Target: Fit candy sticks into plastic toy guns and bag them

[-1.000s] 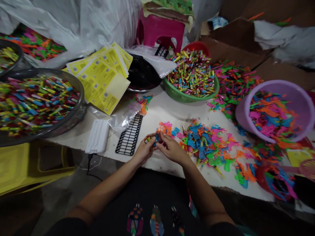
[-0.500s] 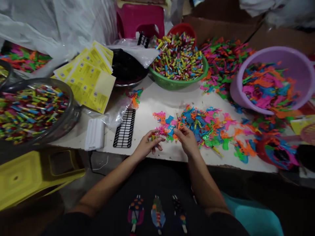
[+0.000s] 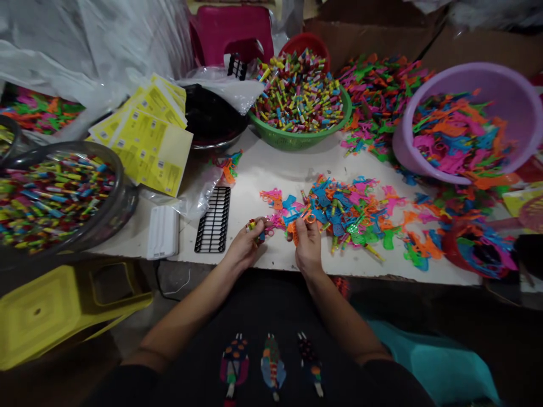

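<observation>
Near the table's front edge, my left hand (image 3: pixel 246 243) is closed around several small colourful wrapped sticks (image 3: pixel 257 226). To its right, my right hand (image 3: pixel 308 240) pinches an orange plastic piece (image 3: pixel 296 229), at the left side of a loose pile of bright plastic pieces (image 3: pixel 339 209). Some pink and blue pieces lie between and just beyond the hands. A black grid rack (image 3: pixel 213 220) lies flat on the white table (image 3: pixel 271 169), left of my left hand.
A green basin (image 3: pixel 292 138) and a dark clear basin (image 3: pixel 123 198) hold wrapped sticks. A purple tub (image 3: pixel 403 141) and a red bowl (image 3: pixel 453 257) hold plastic pieces. A white device (image 3: pixel 163 232), yellow printed sheets (image 3: pixel 146 150) and a yellow stool (image 3: pixel 42 311) are at the left.
My right hand has moved slightly left and turned more upright, and now has an orange piece at its fingertips. My left hand has shifted a little left, its fingers more closed. The view has shifted slightly.
</observation>
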`<state>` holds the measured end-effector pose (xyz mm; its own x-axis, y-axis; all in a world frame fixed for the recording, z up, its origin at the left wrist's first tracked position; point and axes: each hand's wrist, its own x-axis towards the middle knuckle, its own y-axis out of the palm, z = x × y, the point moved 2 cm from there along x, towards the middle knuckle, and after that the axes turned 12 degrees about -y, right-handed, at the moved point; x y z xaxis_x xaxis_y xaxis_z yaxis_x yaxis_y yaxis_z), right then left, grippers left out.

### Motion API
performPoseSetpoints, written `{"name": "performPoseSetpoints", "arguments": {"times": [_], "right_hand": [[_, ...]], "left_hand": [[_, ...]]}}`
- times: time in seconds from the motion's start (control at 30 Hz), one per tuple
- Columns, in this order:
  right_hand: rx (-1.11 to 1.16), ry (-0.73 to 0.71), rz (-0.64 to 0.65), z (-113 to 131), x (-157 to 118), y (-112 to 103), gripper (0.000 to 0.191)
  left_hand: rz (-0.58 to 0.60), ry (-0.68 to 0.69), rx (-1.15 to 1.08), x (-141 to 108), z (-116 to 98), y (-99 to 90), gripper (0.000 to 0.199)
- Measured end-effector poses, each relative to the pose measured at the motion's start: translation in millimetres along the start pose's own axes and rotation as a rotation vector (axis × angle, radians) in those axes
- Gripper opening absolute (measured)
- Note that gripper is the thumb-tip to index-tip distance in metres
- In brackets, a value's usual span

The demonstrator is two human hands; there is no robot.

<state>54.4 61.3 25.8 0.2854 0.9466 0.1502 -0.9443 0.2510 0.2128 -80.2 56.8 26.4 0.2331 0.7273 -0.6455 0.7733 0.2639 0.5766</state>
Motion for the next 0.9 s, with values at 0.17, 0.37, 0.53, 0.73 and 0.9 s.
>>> {"name": "performPoseSetpoints", "arguments": {"times": [0.17,0.37,0.53,0.73,0.9], "right_hand": [[-0.006,0.025,0.029,-4,-9,3,0.021],[-0.020,-0.021,0.014,-9,-11,11,0.020],[-0.083,-0.119,-0.026,-11,-13,13,0.017],[-0.244,-0.204,0.054,-9,-17,11,0.022],[-0.286,-0.310,0.064,-7,-21,9,0.020]], "left_hand": [[-0.006,-0.041,-0.167,3,-1,-0.1,0.016],[-0.027,-0.122,-0.318,3,10,5.7,0.009],[-0.047,-0.123,-0.369,0,11,8.5,0.011],[-0.062,-0.188,-0.379,-4,13,15.2,0.003],[-0.011,-0.233,-0.386,-9,18,23.3,0.019]]}}
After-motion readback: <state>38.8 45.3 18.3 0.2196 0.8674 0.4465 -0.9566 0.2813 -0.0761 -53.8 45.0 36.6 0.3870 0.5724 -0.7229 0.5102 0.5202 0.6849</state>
